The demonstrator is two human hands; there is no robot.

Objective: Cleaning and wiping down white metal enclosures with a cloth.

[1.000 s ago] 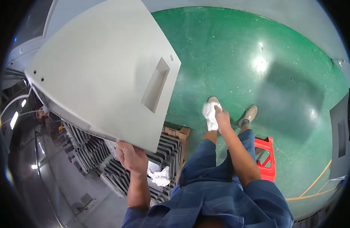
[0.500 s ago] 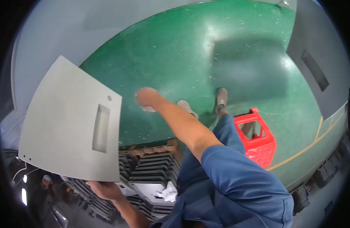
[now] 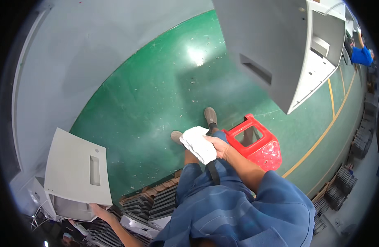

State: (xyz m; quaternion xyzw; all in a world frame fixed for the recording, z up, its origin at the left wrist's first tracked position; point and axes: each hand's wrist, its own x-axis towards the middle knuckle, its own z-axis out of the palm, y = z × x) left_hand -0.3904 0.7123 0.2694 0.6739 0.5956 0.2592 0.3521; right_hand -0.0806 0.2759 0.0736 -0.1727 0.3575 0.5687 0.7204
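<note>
Down low on my left, my left hand (image 3: pixel 99 210) grips the bottom edge of a grey panel (image 3: pixel 76 175) with a recessed handle slot, fingers clamped on it, holding it out beside the stacked dark parts (image 3: pixel 150 206). My right hand (image 3: pixel 220 147) is closed around a crumpled white cloth (image 3: pixel 198 144) in front of my legs, above the green floor (image 3: pixel 156 94). Just beside my knee stands a red stool (image 3: pixel 257 144). Another grey cabinet (image 3: pixel 276 49) looms at upper right.

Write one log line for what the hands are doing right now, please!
left hand: holds grey panel by lower edge | right hand: grips white cloth | nearby: red stool, green floor
</note>
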